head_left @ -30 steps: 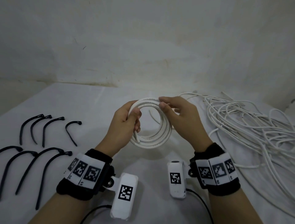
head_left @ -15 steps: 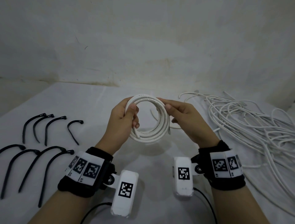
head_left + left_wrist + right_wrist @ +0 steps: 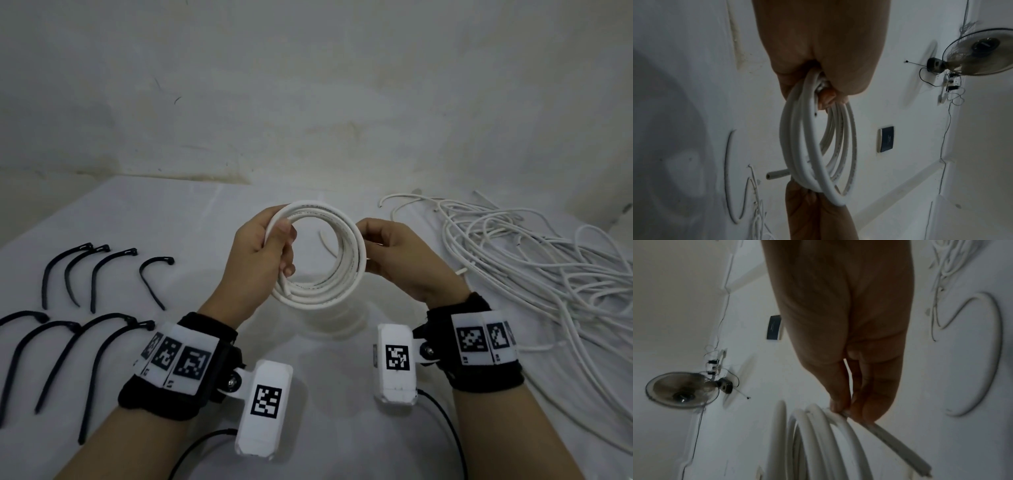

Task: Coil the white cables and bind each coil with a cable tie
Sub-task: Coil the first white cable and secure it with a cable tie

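Above the middle of the table (image 3: 191,212), near its front edge, a white cable coil (image 3: 329,267) stands upright, clear of the surface. The left hand (image 3: 260,260) grips its left side, fingers curled round the turns. The right hand (image 3: 400,257) pinches its right side, where a cut end (image 3: 925,470) juts out. Loose white cables (image 3: 534,260) sprawl along the right edge; black cable ties (image 3: 102,274) lie spread along the left edge.

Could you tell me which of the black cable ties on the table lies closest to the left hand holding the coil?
The short hooked tie at the right end of the far row; the other ties lie farther left or nearer the wrist than the left hand.
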A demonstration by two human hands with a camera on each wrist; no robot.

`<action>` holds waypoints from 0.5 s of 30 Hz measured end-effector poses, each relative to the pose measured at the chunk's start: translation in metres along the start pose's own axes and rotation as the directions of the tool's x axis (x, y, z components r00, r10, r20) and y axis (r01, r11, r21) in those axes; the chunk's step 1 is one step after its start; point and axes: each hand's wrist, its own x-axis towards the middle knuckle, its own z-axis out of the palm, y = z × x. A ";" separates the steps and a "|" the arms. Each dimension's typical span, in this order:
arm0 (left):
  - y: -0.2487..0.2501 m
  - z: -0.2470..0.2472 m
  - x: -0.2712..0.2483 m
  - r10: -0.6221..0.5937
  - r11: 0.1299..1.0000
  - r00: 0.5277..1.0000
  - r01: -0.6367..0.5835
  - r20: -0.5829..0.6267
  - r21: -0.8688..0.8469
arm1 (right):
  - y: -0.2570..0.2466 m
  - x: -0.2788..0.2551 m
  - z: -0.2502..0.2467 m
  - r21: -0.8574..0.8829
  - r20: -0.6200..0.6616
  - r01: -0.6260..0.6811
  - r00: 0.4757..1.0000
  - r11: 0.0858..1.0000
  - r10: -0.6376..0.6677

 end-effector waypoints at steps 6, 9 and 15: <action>0.002 0.003 -0.003 -0.004 1.000 0.998 0.003 0.061 0.005 | 0.001 0.002 0.002 0.212 -0.018 -0.059 0.998 0.975 0.064; 0.002 0.002 -0.001 0.003 0.999 1.000 -0.004 0.031 0.044 | 0.002 0.004 0.009 0.310 0.012 -0.126 0.992 0.942 0.129; 0.003 0.000 -0.001 0.027 0.997 0.999 -0.028 0.019 0.075 | 0.002 0.007 0.018 0.423 -0.010 -0.137 0.988 0.896 0.156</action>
